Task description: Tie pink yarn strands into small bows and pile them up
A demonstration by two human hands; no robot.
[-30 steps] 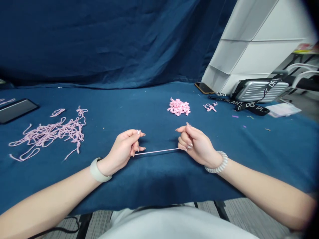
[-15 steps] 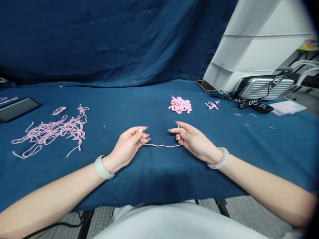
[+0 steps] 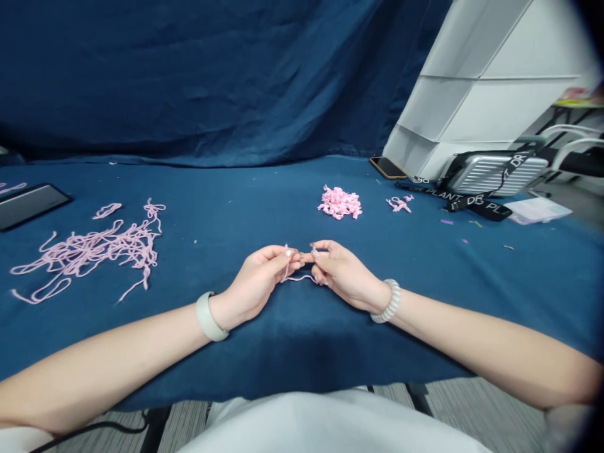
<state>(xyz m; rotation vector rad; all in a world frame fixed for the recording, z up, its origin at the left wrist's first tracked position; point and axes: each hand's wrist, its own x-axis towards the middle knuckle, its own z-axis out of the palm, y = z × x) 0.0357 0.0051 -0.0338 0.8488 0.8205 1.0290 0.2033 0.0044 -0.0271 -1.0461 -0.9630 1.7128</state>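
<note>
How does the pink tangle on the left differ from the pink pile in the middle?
The tangle is long, loose strands, while the pile is a tight clump of short, crinkled pieces. The tangle sprawls widely; the pile covers far less area. Both are pink and lie on the blue cloth.

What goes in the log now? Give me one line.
left hand: pinches pink yarn | right hand: holds same yarn | nearby: tangled yarn strands, knotted pile

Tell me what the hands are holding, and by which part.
A short pink cord, pinched by the fingers of the left hand and the right hand, one at each end of its visible span.
</note>
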